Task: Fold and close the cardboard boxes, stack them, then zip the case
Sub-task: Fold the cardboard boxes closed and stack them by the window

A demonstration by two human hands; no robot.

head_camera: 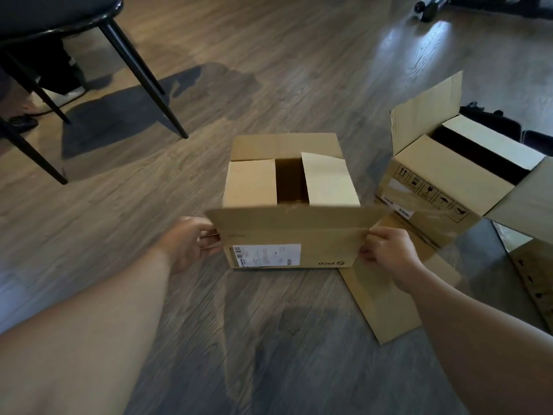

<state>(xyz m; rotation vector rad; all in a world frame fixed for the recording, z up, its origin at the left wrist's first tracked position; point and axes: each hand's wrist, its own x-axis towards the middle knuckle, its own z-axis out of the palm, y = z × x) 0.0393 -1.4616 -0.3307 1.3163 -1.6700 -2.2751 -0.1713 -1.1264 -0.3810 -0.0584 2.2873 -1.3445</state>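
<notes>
Box [287, 187] half-closed, near flap [293, 226] gripped by both hands.

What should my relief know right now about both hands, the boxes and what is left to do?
Left hand grips the left end of the near flap of the centre box; right hand pinches its right end.
Both side flaps and the far flap are folded in, with a gap between the side flaps.
Second box, at right, is still open; flat cardboard lies before it.
Left: close both boxes, stack, zip the dark case behind the second box.
</notes>
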